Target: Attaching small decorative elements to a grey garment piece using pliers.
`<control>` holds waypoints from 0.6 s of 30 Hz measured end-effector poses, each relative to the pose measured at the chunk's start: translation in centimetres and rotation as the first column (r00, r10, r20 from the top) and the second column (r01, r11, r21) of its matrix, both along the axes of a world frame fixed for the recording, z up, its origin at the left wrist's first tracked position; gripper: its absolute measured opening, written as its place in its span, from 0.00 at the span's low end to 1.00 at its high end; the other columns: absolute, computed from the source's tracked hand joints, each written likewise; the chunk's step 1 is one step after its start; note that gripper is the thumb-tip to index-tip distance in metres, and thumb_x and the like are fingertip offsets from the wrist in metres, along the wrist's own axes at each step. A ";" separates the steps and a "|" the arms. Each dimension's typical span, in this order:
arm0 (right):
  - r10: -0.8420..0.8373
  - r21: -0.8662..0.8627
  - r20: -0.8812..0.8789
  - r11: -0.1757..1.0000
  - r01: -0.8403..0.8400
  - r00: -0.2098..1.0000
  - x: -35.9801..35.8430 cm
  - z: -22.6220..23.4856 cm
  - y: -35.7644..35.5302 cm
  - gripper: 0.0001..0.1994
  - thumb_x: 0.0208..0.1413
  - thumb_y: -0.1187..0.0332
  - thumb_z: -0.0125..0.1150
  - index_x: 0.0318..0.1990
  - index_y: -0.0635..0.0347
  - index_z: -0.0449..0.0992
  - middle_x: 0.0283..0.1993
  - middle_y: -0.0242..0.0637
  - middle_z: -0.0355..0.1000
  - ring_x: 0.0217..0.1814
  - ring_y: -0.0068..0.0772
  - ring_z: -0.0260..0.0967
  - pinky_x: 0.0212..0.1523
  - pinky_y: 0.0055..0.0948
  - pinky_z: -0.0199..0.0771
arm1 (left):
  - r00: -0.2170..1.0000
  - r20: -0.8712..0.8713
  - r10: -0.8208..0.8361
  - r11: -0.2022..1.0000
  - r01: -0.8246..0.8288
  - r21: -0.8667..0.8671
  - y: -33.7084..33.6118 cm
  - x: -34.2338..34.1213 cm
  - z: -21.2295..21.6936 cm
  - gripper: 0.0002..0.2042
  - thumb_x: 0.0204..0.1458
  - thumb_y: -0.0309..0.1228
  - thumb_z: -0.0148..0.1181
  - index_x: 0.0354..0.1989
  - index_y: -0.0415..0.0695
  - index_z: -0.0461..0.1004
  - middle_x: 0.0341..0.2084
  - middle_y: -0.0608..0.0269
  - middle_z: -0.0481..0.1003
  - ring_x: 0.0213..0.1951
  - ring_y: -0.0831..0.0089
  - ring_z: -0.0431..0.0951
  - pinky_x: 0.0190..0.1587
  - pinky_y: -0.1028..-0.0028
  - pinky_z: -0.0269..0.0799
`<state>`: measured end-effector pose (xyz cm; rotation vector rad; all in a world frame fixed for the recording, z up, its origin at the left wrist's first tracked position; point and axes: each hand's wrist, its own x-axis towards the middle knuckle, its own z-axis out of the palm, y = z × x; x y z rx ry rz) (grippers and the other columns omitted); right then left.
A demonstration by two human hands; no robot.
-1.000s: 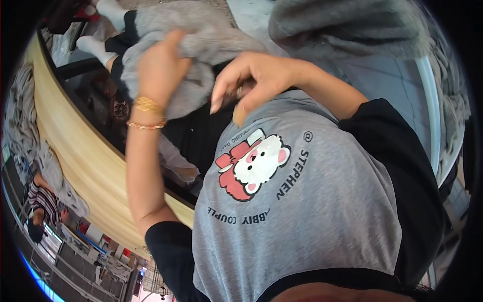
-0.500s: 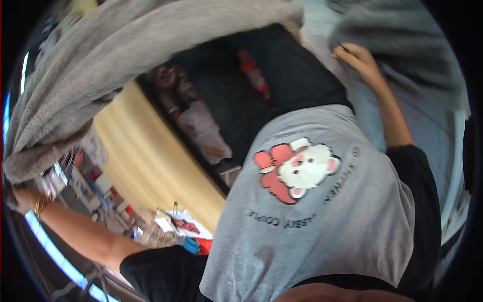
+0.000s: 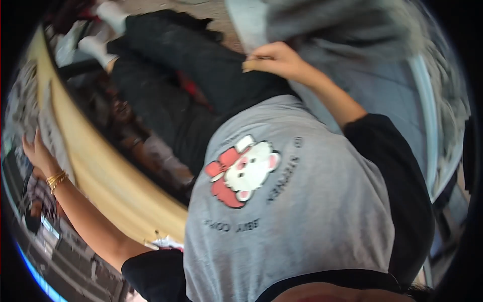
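Note:
My left hand (image 3: 40,153) is at the far left, its fingers apart beside a grey plush fabric (image 3: 48,121) that hangs over a pale yellow board edge (image 3: 100,176). Whether the fingertips touch the fabric is hard to tell. My right hand (image 3: 279,61) is over my dark trousers near the top middle, its thumb and fingers pressed together. A small dark thing shows between those fingers, too small to name. Just beyond it, a blurred grey plush heap (image 3: 342,30) lies on a pale blue-grey surface (image 3: 362,90).
Under the yellow board's edge is a dark space with bundled things and clear plastic (image 3: 161,151). Another person (image 3: 43,194) in a checked top is at the far left, among grey frames. A pale curved rail (image 3: 425,100) edges the right side, with more plush (image 3: 445,100) beyond.
My left hand has let go of the raised grey fabric, which has dropped from in front of me to the left. My view has turned, and my right hand appears nearer my lap.

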<state>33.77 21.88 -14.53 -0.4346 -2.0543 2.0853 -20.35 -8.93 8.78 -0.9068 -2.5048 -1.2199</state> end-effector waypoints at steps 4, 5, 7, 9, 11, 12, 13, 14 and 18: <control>0.047 -0.077 -0.070 0.996 -0.052 0.996 2.3 3.8 -1.8 0.06 0.57 0.72 0.63 0.37 0.66 0.80 0.35 0.30 0.78 0.36 0.16 0.71 0.38 0.18 0.69 | 0.720 -0.228 -0.655 0.744 0.563 -0.358 17.9 20.2 -11.0 0.15 0.54 0.25 0.60 0.51 0.43 0.75 0.54 0.53 0.72 0.58 0.59 0.70 0.61 0.66 0.62; 0.058 -0.102 -0.056 0.993 -0.064 0.997 3.9 4.5 -2.1 0.06 0.56 0.72 0.64 0.37 0.66 0.80 0.34 0.30 0.78 0.36 0.15 0.70 0.37 0.19 0.69 | 0.640 -0.193 -0.743 0.660 0.655 -0.368 21.2 24.4 -14.3 0.14 0.54 0.24 0.59 0.49 0.46 0.77 0.54 0.53 0.72 0.58 0.56 0.71 0.60 0.66 0.63; 0.089 -0.115 -0.107 0.988 -0.101 0.990 3.6 5.4 -2.6 0.06 0.54 0.74 0.64 0.36 0.68 0.80 0.33 0.33 0.78 0.35 0.17 0.71 0.35 0.20 0.69 | 0.486 -0.123 -0.865 0.501 0.831 -0.241 25.9 30.1 -18.2 0.12 0.52 0.22 0.58 0.44 0.44 0.78 0.53 0.56 0.73 0.55 0.57 0.73 0.57 0.66 0.67; 0.110 -0.140 -0.134 0.982 -0.129 0.985 3.9 5.7 -3.0 0.05 0.54 0.75 0.64 0.36 0.68 0.79 0.33 0.34 0.78 0.34 0.18 0.71 0.34 0.21 0.69 | 0.378 0.058 -0.924 0.367 0.918 -0.148 28.1 35.8 -21.2 0.13 0.49 0.21 0.57 0.43 0.44 0.78 0.50 0.57 0.75 0.53 0.57 0.73 0.55 0.65 0.69; 0.178 -0.038 -0.151 0.982 -0.185 0.973 4.3 6.4 -2.8 0.05 0.53 0.77 0.64 0.36 0.69 0.79 0.32 0.36 0.77 0.33 0.21 0.73 0.33 0.22 0.70 | 0.210 0.103 -0.972 0.200 0.975 -0.099 29.9 41.0 -22.7 0.14 0.48 0.22 0.57 0.44 0.43 0.77 0.44 0.55 0.77 0.49 0.54 0.74 0.53 0.62 0.71; 0.181 -0.041 -0.138 0.981 -0.189 0.974 4.4 6.4 -2.9 0.05 0.53 0.77 0.64 0.36 0.69 0.79 0.32 0.36 0.77 0.33 0.21 0.73 0.33 0.22 0.70 | 0.226 0.116 -0.967 0.213 0.970 -0.119 30.4 43.3 -23.7 0.15 0.47 0.22 0.57 0.46 0.43 0.77 0.42 0.54 0.77 0.47 0.53 0.74 0.52 0.61 0.71; 0.152 -0.092 -0.213 0.980 -0.174 0.965 4.2 6.3 -3.1 0.05 0.52 0.77 0.63 0.36 0.69 0.79 0.32 0.37 0.77 0.33 0.22 0.73 0.32 0.22 0.70 | 0.212 0.171 -0.962 0.197 0.975 -0.101 31.0 44.9 -24.9 0.16 0.48 0.24 0.58 0.47 0.45 0.77 0.41 0.53 0.76 0.48 0.55 0.75 0.52 0.62 0.71; 0.108 -0.142 -0.279 0.978 -0.152 0.954 4.4 6.5 -3.1 0.05 0.51 0.77 0.63 0.36 0.69 0.79 0.32 0.37 0.77 0.33 0.23 0.73 0.31 0.22 0.69 | 0.213 0.173 -0.962 0.200 0.976 -0.088 31.3 46.6 -25.2 0.16 0.48 0.24 0.58 0.47 0.45 0.77 0.41 0.53 0.76 0.48 0.55 0.75 0.52 0.62 0.71; 0.045 -0.243 -0.291 0.963 -0.120 0.956 4.7 8.0 -2.9 0.07 0.45 0.76 0.66 0.34 0.66 0.80 0.28 0.35 0.75 0.25 0.19 0.65 0.23 0.20 0.58 | 0.317 0.158 -0.935 0.292 0.942 -0.163 33.2 49.7 -28.7 0.15 0.49 0.28 0.61 0.47 0.44 0.77 0.39 0.54 0.77 0.46 0.57 0.76 0.49 0.62 0.72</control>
